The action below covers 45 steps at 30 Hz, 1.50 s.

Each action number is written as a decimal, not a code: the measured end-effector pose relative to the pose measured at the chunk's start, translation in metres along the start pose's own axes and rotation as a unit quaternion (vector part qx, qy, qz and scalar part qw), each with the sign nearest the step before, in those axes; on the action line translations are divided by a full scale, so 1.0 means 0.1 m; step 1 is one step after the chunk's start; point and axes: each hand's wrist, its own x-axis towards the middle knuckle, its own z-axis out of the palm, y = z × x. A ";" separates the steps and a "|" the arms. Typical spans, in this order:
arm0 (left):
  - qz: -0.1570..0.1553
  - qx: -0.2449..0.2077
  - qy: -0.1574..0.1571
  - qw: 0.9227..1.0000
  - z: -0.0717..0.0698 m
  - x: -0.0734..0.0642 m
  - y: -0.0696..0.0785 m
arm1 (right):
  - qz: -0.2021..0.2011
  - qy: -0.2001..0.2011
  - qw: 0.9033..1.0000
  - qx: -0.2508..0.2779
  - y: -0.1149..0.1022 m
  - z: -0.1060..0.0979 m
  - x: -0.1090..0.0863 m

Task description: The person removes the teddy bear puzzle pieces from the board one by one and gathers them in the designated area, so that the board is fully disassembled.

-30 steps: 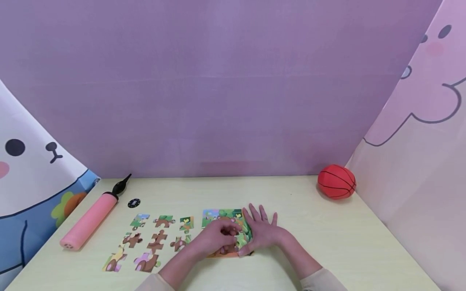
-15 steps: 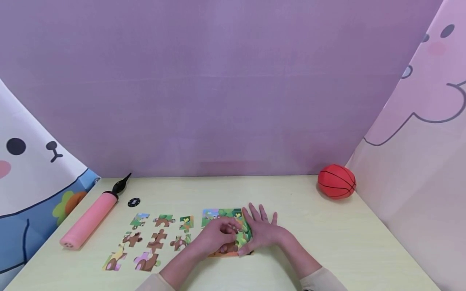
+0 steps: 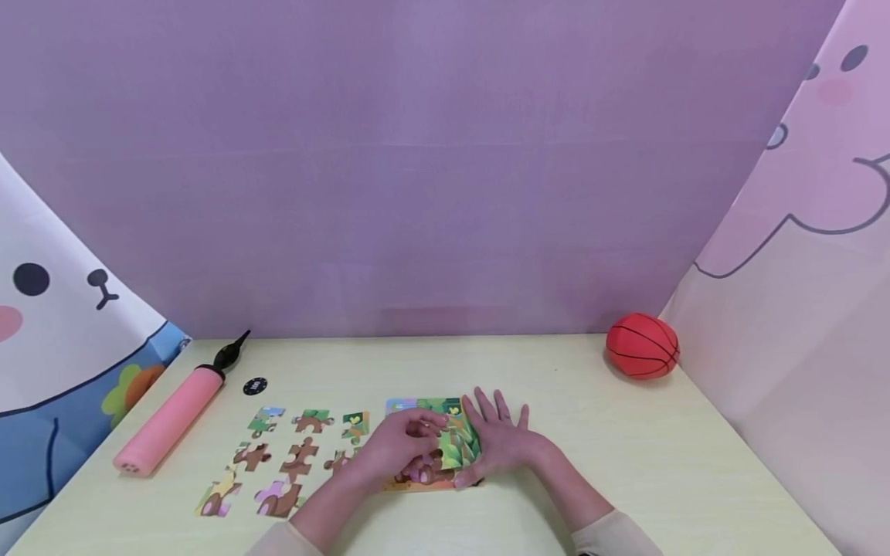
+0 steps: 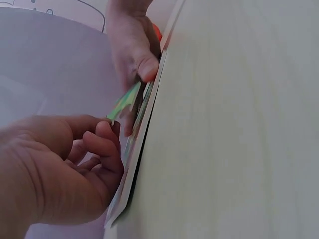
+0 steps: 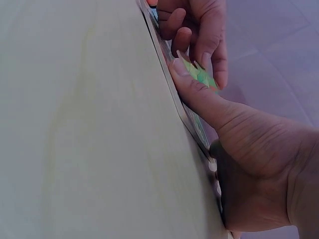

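A jigsaw puzzle board with a picture of a bear and greenery lies near the front middle of the table. My left hand is over the board's left part, thumb and fingers pinching a green puzzle piece. In the left wrist view that piece is tilted up off the board. My right hand has its fingers spread along the board's right edge, thumb at the near right corner. Left of the board, several loose puzzle pieces lie in rows.
A pink hand pump with a black nozzle lies at the left, beside a round black chip. A red ball with black lines sits at the back right. A purple cloth wall closes off the back of the table.
My left hand has drawn a little to the left and up, raising the green puzzle piece and uncovering more of the board's lower part. The right hand stays where it was.
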 end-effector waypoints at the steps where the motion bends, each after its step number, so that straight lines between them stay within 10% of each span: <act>1: 0.003 0.008 0.000 1.000 -0.02 -0.01 0.00 | 0.000 0.001 1.000 0.000 0.00 0.00 0.00; 45: -0.043 0.077 -0.014 0.996 -0.85 -0.84 -0.13 | 0.002 -0.005 1.000 0.006 -0.01 -0.01 -0.01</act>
